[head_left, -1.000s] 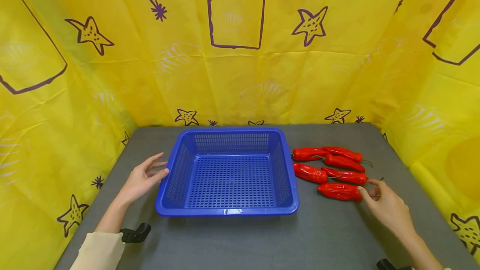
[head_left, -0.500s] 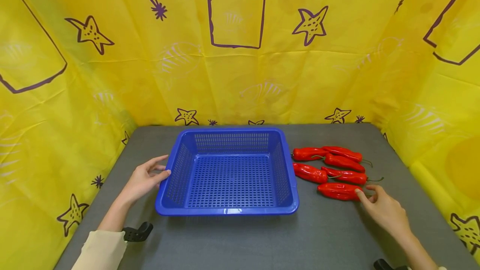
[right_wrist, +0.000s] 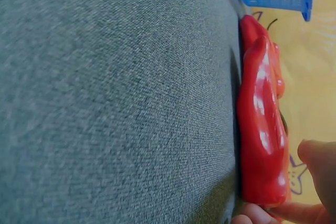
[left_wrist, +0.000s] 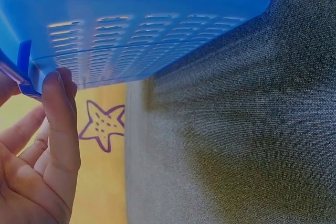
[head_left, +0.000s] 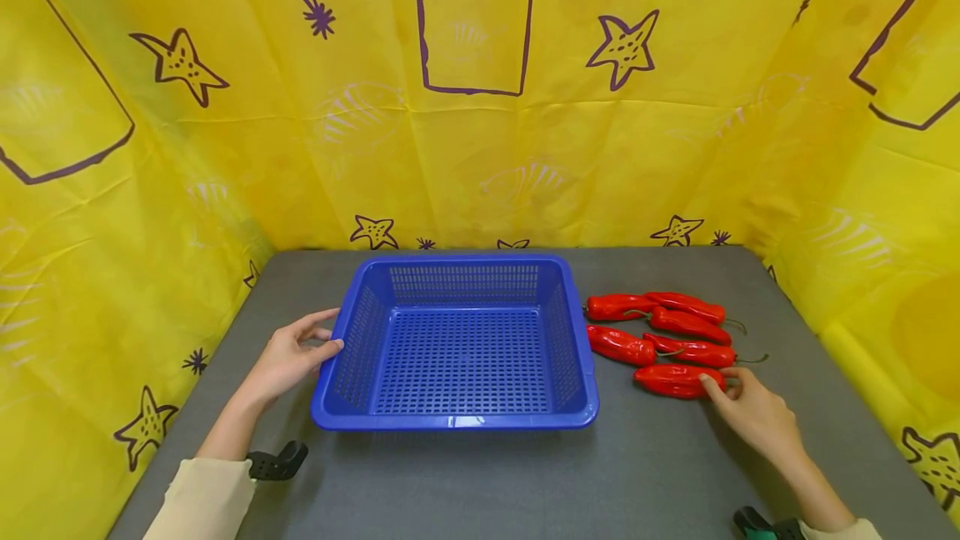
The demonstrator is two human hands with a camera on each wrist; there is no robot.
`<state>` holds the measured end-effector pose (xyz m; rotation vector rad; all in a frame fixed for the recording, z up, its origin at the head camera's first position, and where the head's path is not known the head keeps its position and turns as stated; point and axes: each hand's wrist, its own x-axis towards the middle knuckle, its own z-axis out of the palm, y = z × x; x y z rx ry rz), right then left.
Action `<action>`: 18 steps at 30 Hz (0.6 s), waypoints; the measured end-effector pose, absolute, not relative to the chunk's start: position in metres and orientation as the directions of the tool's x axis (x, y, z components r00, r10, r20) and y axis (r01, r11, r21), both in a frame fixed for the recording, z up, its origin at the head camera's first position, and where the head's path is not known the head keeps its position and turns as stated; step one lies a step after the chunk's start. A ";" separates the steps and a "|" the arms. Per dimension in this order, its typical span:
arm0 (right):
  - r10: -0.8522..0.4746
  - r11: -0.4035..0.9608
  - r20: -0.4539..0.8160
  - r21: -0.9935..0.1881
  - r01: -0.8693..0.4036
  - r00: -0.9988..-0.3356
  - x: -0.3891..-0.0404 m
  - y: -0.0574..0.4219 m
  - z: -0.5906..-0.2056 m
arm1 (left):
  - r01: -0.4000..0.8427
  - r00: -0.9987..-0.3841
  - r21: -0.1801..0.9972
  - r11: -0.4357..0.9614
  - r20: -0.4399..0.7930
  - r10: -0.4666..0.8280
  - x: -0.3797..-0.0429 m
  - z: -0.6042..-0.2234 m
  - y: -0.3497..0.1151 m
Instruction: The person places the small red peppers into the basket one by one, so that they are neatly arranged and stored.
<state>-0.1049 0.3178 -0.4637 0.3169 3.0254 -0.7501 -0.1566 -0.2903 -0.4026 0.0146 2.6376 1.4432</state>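
My left hand (head_left: 288,358) is at the left side of a blue plastic basket (head_left: 453,422), thumb over the rim and other fingers below it. The left wrist view shows a finger (left_wrist: 62,124) against the basket's outer wall. My right hand (head_left: 757,413) is around the stem end of the nearest long red pepper (head_left: 670,381). In the right wrist view, the thumb (right_wrist: 317,163) stands a little off that pepper, while other fingertips are right at its end. The pepper lies on the grey table, its stem mostly hidden by the hand.
Several more red peppers (head_left: 686,323) lie grouped behind it, some of them close against the basket's right side. The grey table (head_left: 480,486) is bounded at the back and sides by yellow cloth (head_left: 465,165) with starfish drawings.
My right hand has moved left and farther over the nearest pepper, which has barely shifted left. My left hand has come slightly closer onto the basket's rim. The basket stays in place.
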 end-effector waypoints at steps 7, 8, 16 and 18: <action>0.220 0.851 -0.041 -0.481 0.212 -0.975 -0.108 0.313 -0.465 | -0.067 -0.990 0.847 0.527 -0.123 0.073 -0.157 -0.403 -0.290; 0.227 0.847 -0.041 -0.484 0.218 -0.973 -0.109 0.313 -0.466 | -0.068 -0.989 0.849 0.524 -0.125 0.074 -0.157 -0.403 -0.290; 0.256 0.828 -0.103 -0.490 0.274 -0.961 -0.116 0.310 -0.468 | -0.070 -0.989 0.852 0.519 -0.128 0.077 -0.157 -0.403 -0.290; 0.258 0.826 -0.131 -0.484 0.289 -0.957 -0.118 0.309 -0.466 | -0.072 -0.988 0.853 0.517 -0.130 0.077 -0.157 -0.403 -0.290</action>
